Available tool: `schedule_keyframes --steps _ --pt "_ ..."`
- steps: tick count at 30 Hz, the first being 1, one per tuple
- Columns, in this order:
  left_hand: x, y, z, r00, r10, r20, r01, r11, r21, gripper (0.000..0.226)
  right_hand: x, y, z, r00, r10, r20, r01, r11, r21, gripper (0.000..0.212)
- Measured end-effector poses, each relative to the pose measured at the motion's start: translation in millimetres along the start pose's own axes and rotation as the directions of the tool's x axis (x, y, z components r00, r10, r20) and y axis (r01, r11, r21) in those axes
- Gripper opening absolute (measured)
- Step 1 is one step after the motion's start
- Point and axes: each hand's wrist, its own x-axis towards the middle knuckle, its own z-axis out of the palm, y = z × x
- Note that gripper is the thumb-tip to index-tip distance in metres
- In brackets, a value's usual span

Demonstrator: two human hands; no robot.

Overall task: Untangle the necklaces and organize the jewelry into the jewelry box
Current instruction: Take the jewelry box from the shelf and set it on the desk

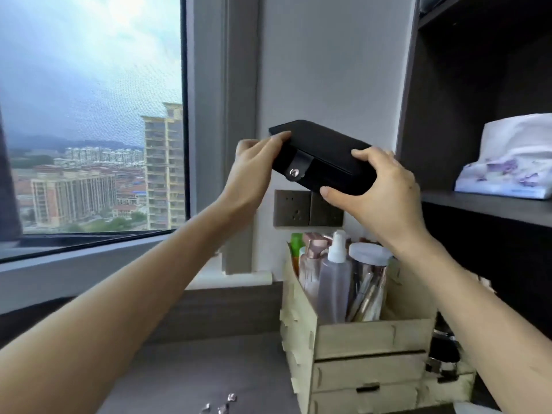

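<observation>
Head view, looking at a black jewelry box (325, 153) up in the air, near the wall, well above the table (191, 372). Gripped at one end by the left hand (257, 156), fingers curled over the edge. Gripped at the other end by the right hand (379, 189), thumb under, fingers on top. Still shut, with the strap (297, 168) snapped down. Hardly begun, by the look of it. Down on the table, a few small shiny bits (222, 405), maybe jewelry, too blurry to tell. No necklaces to be seen. Left to do: set down, open, untangle, sort, put in.
</observation>
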Motion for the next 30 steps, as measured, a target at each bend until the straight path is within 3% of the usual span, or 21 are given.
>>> schedule_keyframes --steps 8,13,24,30 --pt "-124 -23 -110 0.983 -0.068 -0.169 0.093 0.985 0.142 0.034 -102 -72 73 0.97 0.006 0.241 -0.05 0.983 0.174 0.066" --pt "-189 -53 -155 0.949 -0.125 -0.29 0.199 0.949 0.243 0.028 -160 -100 107 0.928 -0.016 0.373 -0.066 0.976 0.206 0.067" --pt "-299 -136 -178 0.804 -0.323 -0.499 0.487 0.839 0.242 0.031 -263 -90 175 0.718 -0.035 0.696 -0.164 0.962 0.217 0.07" --pt "-327 -156 -175 0.777 -0.382 -0.5 0.567 0.769 0.295 0.031 -282 -68 188 0.616 -0.045 0.786 -0.165 0.969 0.185 0.071"
